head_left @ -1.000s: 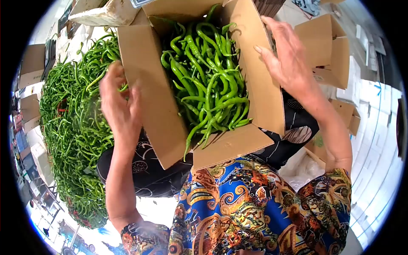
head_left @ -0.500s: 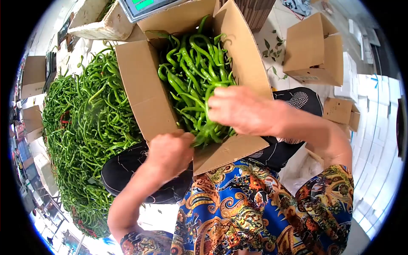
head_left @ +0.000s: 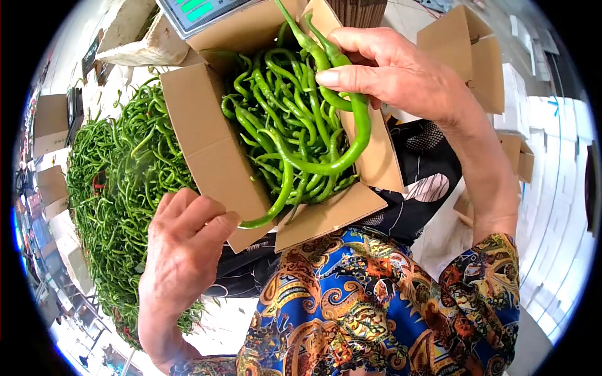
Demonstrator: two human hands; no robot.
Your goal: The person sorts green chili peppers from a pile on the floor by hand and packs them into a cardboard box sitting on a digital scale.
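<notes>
An open cardboard box stands in front of me, its flaps spread, with many long green peppers inside. Over its right side my right hand is closed on green peppers, pinched between thumb and fingers. My left hand is closed at the box's lower left corner, and its fingertips grip the end of a long curved pepper. To the left of the box lies a big heap of green peppers.
A scale with a lit green display sits behind the box. A white foam box is at the upper left. More cardboard boxes stand at the right, near white blocks.
My right hand has gone into the box and come up to the right with peppers. My left hand moved from the heap to the box's near edge, then slightly left, holding a pepper end.
</notes>
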